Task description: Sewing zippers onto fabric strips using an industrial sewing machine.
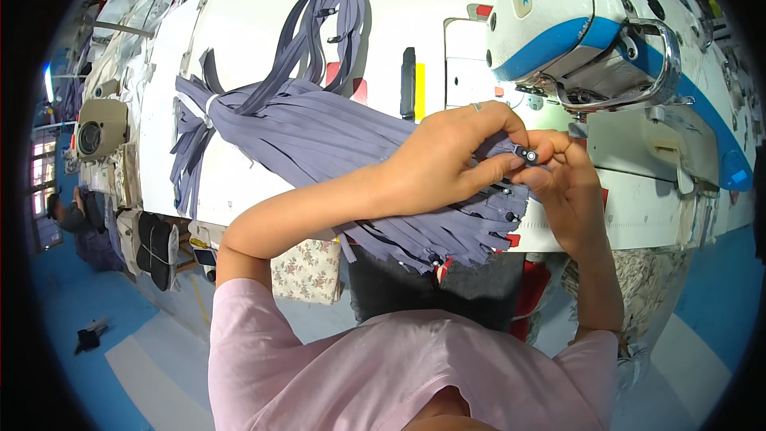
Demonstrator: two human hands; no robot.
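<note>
A grey-violet fabric strip (pixel 501 146) with a small black fitting (pixel 527 156) is held above the sewing table (pixel 247 40), inward of its front edge. The fitting's end is pinched by the left hand (pixel 451 156), thumb against fingers, and by the right hand's (pixel 570 183) closed fingertips. The strip can be judged light, soft and limp, best gripped beside the hard fitting. The strip bundle (pixel 319 124), bound by a white tie (pixel 210 112), is draped over the front edge; the sewing machine (pixel 558 24) is set farther back.
</note>
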